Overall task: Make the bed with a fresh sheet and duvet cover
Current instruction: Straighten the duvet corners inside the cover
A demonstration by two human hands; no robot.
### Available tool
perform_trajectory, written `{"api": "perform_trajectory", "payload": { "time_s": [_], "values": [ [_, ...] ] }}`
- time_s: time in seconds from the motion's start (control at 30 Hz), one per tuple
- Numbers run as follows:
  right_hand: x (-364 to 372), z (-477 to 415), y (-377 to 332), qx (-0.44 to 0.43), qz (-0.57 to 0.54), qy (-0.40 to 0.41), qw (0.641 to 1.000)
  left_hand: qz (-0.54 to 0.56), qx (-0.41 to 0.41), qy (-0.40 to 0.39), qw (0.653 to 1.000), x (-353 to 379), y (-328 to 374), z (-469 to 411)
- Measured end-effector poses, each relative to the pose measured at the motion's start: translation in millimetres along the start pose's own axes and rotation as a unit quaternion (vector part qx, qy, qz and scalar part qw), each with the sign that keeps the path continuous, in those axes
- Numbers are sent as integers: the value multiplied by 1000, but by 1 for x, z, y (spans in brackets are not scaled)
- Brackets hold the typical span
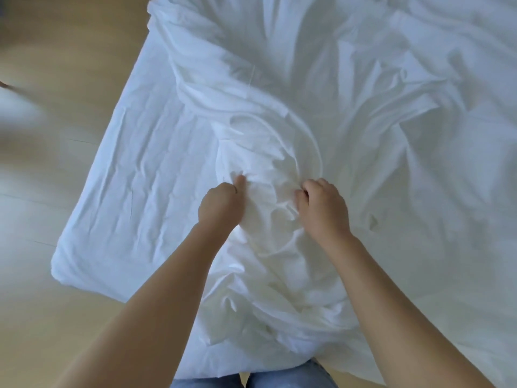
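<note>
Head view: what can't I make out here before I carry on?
Head view only:
- Fingertips of left hand and right hand: buried in white fabric folds.
- Fabric's far corners: cut off by top and right edges.
- Left edge: a blurred object, unidentifiable.
- Whatever lies under the fabric: covered.

Soft, even daylight fills the scene, bright enough that the white bedding [363, 79] nearly washes out at the far right, with only pale grey shadows in its folds. The wooden floor [70, 51] at the left carries a hazy bluish sheen and is smeared by motion blur. The wide lens bows the edges, and detail looks soft throughout.
</note>
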State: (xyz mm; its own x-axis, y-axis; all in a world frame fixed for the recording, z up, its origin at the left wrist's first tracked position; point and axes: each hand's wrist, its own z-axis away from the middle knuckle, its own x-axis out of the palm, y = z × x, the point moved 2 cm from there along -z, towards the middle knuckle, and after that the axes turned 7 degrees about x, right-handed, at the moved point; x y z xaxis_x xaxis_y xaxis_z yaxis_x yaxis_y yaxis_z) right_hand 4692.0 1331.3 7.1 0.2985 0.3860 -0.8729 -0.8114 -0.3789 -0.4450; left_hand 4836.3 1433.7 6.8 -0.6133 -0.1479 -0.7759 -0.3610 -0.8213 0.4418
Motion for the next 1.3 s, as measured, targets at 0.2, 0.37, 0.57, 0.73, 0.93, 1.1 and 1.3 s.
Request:
{"api": "perform_trajectory", "payload": {
  "time_s": [0.2,0.37,0.57,0.73,0.93,1.1,1.3],
  "values": [
    [-29,-3,-1,55,-221,104,968,29,72,82,994,-30,24,26],
    [-73,-16,12,100,-315,200,922,155,242,62,956,-52,107,79],
    [-100,-33,57,174,-365,200,893,267,268,-115,918,-7,178,73],
    [-55,-15,49,225,-355,-47,906,266,218,-168,924,28,150,43],
    [14,16,44,225,-223,-186,930,205,159,11,966,33,80,7],
    [9,22,31,204,-214,-41,954,273,-138,52,951,38,-7,-9],
    [-36,14,17,150,-262,72,951,136,-35,-93,986,53,-8,0]
  ]
}}
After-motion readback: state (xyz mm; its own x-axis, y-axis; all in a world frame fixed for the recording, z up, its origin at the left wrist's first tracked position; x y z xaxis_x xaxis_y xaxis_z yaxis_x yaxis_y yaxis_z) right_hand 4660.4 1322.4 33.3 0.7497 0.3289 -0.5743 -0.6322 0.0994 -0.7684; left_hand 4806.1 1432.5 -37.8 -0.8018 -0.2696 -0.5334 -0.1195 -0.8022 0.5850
